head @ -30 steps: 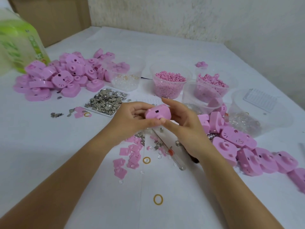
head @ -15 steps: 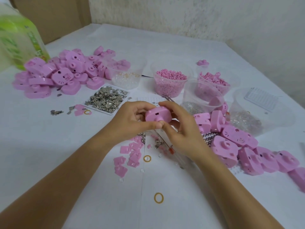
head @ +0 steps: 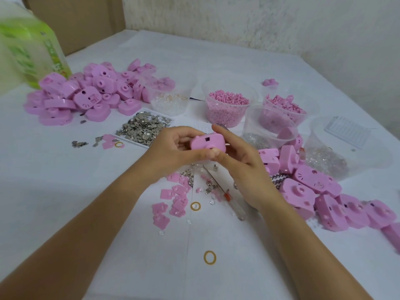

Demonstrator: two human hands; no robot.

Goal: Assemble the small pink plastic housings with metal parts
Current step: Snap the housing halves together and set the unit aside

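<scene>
A small pink camera-shaped housing (head: pixel 208 143) is held above the middle of the table between both hands. My left hand (head: pixel 173 150) grips it from the left, thumb under its front. My right hand (head: pixel 240 156) holds its right side, forefinger over the top and thumb at the lens ring. A tray of small metal parts (head: pixel 144 127) lies just behind my left hand. Loose metal bits (head: pixel 211 185) and flat pink covers (head: pixel 173 200) lie under the hands. Any metal part inside the housing is hidden.
Heaps of pink housings lie at the back left (head: pixel 86 96) and along the right (head: pixel 320 191). Clear cups hold pink pellets (head: pixel 227 105), pink pieces (head: pixel 283 109) and clear bits (head: pixel 324 156). A screwdriver (head: pixel 225 191) and rubber bands (head: pixel 210 257) lie near. A green bottle (head: pixel 28 46) stands far left.
The housing has been turned slightly in the hands, and my right forefinger has come up over its top. Both hands stay in the same place.
</scene>
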